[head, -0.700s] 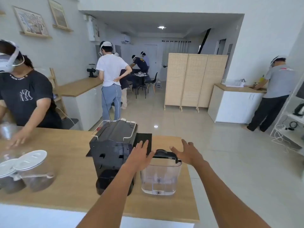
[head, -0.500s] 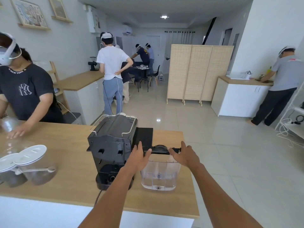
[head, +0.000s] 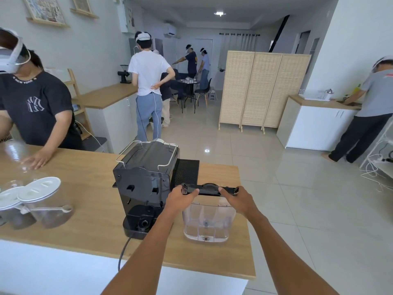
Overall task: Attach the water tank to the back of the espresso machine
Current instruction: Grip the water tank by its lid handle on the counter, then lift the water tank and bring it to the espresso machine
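A clear plastic water tank with a black lid stands on the wooden counter, just right of the black espresso machine. The machine's back faces me, with its round socket at the base and a black cord running off the front edge. My left hand grips the lid's left end and my right hand grips its right end, thumbs on top. The tank sits apart from the machine's back.
Two clear jars with white lids stand at the counter's left. A person in a black shirt leans on the far left of the counter. A black mat lies behind the tank. The counter's right edge is close to the tank.
Both hands came down from hovering above the tank and closed on the ends of its lid. The tank itself has barely shifted.
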A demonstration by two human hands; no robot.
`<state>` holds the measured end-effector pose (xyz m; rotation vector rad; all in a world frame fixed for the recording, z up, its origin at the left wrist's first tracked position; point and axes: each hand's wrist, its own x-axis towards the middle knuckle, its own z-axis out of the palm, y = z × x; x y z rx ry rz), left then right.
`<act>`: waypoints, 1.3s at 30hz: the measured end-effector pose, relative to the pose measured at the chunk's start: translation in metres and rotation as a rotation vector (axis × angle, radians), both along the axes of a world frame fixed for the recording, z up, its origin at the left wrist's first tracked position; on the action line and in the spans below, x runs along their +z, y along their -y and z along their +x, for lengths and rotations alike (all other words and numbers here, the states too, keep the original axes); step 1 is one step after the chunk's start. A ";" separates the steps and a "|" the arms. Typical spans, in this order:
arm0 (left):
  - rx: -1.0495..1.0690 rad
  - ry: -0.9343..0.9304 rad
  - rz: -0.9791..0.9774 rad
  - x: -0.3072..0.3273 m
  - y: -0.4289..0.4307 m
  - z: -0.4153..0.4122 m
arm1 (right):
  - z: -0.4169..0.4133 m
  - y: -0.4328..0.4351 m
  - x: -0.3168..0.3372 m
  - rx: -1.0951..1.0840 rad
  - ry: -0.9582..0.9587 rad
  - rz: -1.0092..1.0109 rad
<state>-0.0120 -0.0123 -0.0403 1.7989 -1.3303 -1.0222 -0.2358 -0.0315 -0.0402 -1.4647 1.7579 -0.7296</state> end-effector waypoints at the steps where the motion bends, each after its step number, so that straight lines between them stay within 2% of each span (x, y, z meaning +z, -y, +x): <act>1: 0.007 -0.023 -0.003 -0.001 0.000 0.001 | 0.000 -0.001 0.000 -0.004 0.012 -0.015; 10: 0.099 -0.081 -0.159 -0.008 -0.008 0.003 | -0.005 -0.016 -0.001 -0.035 0.236 -0.130; 18: 0.214 -0.015 -0.304 -0.001 -0.017 -0.003 | -0.001 -0.031 0.002 -0.096 0.234 -0.306; 26: 0.209 0.018 -0.313 -0.001 -0.017 -0.003 | 0.005 -0.039 0.004 -0.119 0.196 -0.347; 32: 0.216 -0.041 -0.283 0.000 -0.015 0.001 | 0.008 -0.042 0.010 -0.157 0.274 -0.361; 39: 0.335 -0.076 -0.198 0.012 -0.004 -0.008 | 0.016 -0.039 0.015 -0.254 0.345 -0.344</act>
